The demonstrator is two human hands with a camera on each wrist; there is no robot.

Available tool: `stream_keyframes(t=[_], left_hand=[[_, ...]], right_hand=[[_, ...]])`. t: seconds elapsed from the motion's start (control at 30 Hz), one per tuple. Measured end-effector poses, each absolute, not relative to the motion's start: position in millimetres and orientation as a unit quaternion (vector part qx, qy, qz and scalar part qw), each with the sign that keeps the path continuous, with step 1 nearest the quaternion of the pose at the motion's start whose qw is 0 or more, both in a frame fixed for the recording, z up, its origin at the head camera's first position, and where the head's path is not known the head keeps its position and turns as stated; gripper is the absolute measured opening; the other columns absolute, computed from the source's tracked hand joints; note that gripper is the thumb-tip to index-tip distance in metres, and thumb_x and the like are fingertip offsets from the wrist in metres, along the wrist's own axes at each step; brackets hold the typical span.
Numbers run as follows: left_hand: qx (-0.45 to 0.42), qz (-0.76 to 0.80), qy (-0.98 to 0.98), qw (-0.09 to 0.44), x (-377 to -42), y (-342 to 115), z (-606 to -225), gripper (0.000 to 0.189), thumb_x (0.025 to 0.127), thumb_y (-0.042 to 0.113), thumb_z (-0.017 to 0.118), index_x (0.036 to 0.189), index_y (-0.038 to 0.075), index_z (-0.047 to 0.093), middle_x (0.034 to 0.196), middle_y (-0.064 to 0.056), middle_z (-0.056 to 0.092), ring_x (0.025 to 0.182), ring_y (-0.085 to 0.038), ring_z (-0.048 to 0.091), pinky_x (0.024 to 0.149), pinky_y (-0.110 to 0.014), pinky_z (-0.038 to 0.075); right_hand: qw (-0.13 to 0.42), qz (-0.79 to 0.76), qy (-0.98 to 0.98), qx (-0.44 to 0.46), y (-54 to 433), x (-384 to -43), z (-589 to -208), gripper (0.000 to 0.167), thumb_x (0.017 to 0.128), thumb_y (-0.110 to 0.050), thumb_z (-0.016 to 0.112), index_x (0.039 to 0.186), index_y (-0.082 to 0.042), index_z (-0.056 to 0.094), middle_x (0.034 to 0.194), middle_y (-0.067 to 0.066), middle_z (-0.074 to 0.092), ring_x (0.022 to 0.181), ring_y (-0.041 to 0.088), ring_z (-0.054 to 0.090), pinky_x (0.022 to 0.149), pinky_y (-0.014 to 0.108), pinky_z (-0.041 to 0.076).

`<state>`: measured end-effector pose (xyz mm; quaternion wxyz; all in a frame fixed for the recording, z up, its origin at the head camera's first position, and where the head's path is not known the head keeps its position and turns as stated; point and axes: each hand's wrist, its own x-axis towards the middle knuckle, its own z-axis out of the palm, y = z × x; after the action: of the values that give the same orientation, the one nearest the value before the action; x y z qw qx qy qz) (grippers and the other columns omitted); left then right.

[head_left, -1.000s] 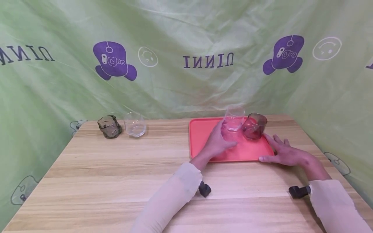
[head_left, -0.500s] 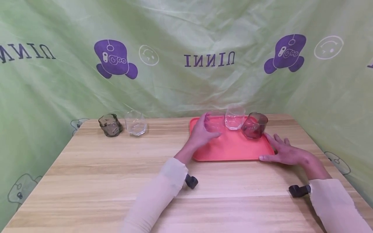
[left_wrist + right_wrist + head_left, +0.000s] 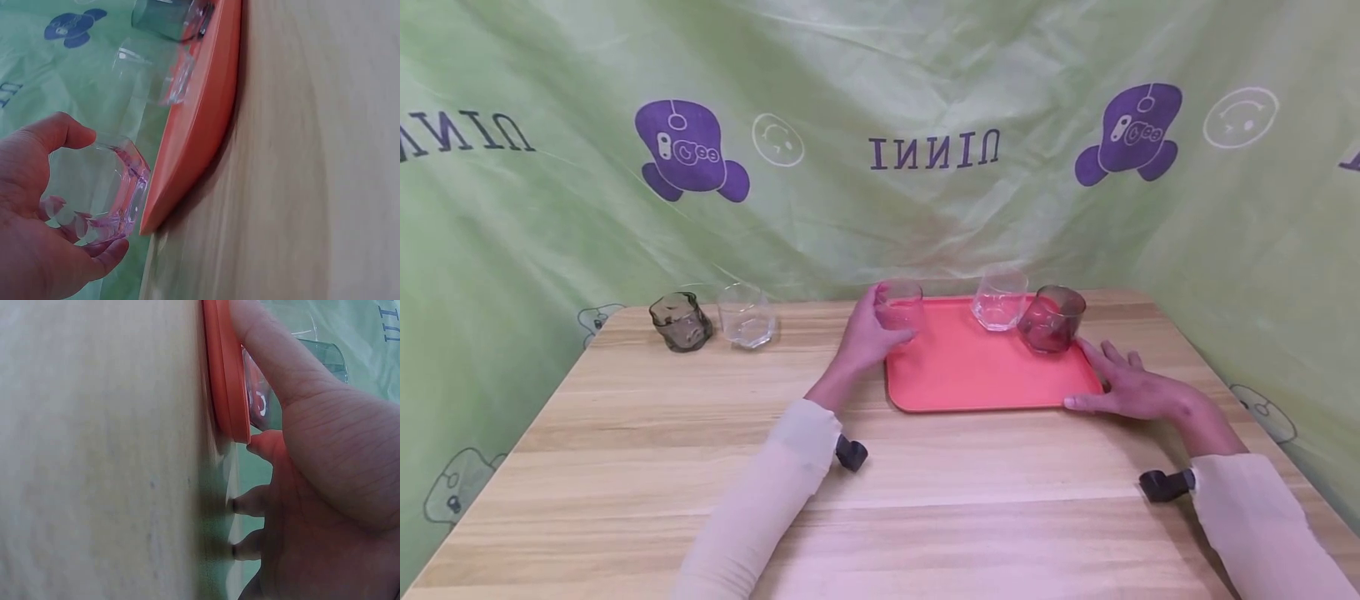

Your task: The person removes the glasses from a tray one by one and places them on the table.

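Note:
My left hand [image 3: 863, 335] grips a pink-tinted drinking glass [image 3: 904, 305] at the left end of the red tray [image 3: 981, 379]. In the left wrist view, the thumb and fingers wrap round this pink glass [image 3: 122, 200], its thick faceted base toward the tray's corner. My right hand [image 3: 1129, 392] lies against the tray's front right corner, thumb at the front edge and fingers spread beside the right side. Toward the tray's back right stand a clear glass [image 3: 1000, 304] and a smoky grey glass [image 3: 1051, 322], close together.
At the back left of the wooden table [image 3: 700, 450], a wavy dark glass [image 3: 681, 323] and another clear glass [image 3: 747, 318] stand side by side. A green printed curtain [image 3: 820, 225] hangs just behind the table. Both wrists carry small black mounts.
My left hand has moved left along the tray with the pink glass, from beside the clear glass to the tray's left end. The right hand has stayed at the tray's right corner.

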<state>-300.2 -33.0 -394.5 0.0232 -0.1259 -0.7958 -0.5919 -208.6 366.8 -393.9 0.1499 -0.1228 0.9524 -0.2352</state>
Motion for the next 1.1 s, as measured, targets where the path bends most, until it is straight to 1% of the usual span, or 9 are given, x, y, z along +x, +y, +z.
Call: stream_keyframes(t=[0.2,0.4,0.63,0.87,1.1], left_hand=[[-0.102,-0.581,-0.807,0.034,-306,-58,-392,0.085,0.082,0.008,0.086,0.152,0.003,0.038,0.147,-0.020,0.045,0.130,-0.034,0.046,0.106,-0.046,0.045],[-0.080,-0.573,-0.815,0.040,-311,-80,-392,0.089,0.081,0.012,0.088,0.153,0.005,0.036,0.148,-0.019,0.044,0.130,-0.034,0.046,0.107,-0.047,0.044],[-0.054,-0.574,-0.816,0.042,-317,-100,-394,0.093,0.080,0.018,0.089,0.155,0.006,0.034,0.148,-0.019,0.042,0.129,-0.033,0.048,0.107,-0.045,0.044],[-0.024,-0.580,-0.813,0.043,-319,-115,-397,0.093,0.081,0.013,0.087,0.156,0.008,0.032,0.148,-0.019,0.042,0.128,-0.036,0.050,0.105,-0.046,0.048],[-0.007,-0.581,-0.813,0.040,-318,-124,-398,0.095,0.082,0.012,0.087,0.157,0.008,0.030,0.149,-0.019,0.041,0.130,-0.040,0.049,0.108,-0.048,0.045]], right_hand=[[0.152,-0.239,0.951,-0.123,366,-209,-393,0.111,0.093,-0.050,0.071,0.163,-0.002,0.001,0.156,0.048,-0.001,0.134,0.076,-0.011,0.099,0.088,0.000],[0.156,-0.236,0.952,-0.119,366,-210,-392,0.111,0.093,-0.051,0.071,0.164,-0.004,-0.001,0.157,0.047,-0.002,0.134,0.076,-0.010,0.098,0.089,0.001],[0.151,-0.243,0.950,-0.128,367,-209,-392,0.110,0.093,-0.049,0.071,0.164,-0.004,0.000,0.156,0.048,-0.002,0.135,0.075,-0.011,0.101,0.086,-0.002],[0.151,-0.235,0.952,-0.124,365,-208,-392,0.110,0.093,-0.051,0.070,0.164,-0.004,0.000,0.156,0.048,-0.002,0.133,0.077,-0.010,0.098,0.089,0.001],[0.154,-0.237,0.951,-0.121,365,-208,-390,0.110,0.093,-0.051,0.070,0.164,-0.004,0.000,0.156,0.048,-0.003,0.134,0.076,-0.011,0.097,0.089,0.001]])
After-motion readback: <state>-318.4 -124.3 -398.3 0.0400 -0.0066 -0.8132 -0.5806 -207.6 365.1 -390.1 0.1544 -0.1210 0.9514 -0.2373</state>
